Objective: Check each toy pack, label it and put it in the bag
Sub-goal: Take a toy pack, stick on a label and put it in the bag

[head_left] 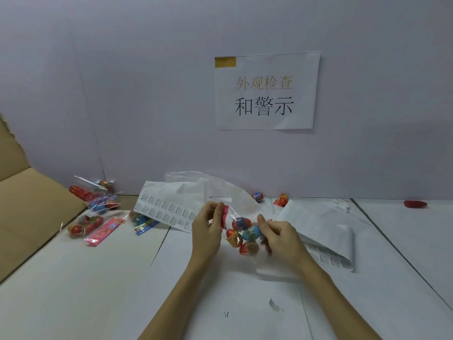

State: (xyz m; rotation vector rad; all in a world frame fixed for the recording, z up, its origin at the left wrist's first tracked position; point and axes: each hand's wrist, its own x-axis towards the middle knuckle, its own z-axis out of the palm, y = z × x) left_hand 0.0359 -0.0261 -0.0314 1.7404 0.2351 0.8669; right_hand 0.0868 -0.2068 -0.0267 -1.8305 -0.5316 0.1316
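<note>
Both hands gripped one toy pack (241, 235) above the worktop (98, 278) — left hand (208, 227) pinching its pink header, right hand (277, 233) its side. Turning it slowly would have shown every egg before labelling.

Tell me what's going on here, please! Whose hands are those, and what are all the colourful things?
There is no machine here. The picture comes from a camera worn on a person's head, looking down at their own hands above a white table. The left hand pinches the red card top of a clear toy pack full of little coloured eggs. The right hand pinches its other side. Behind the hands lies a sheet of small printed labels and a big clear bag. More toy packs wait on the left, beside a brown cardboard box. Two loose eggs sit by the wall, under a paper sign.
</note>
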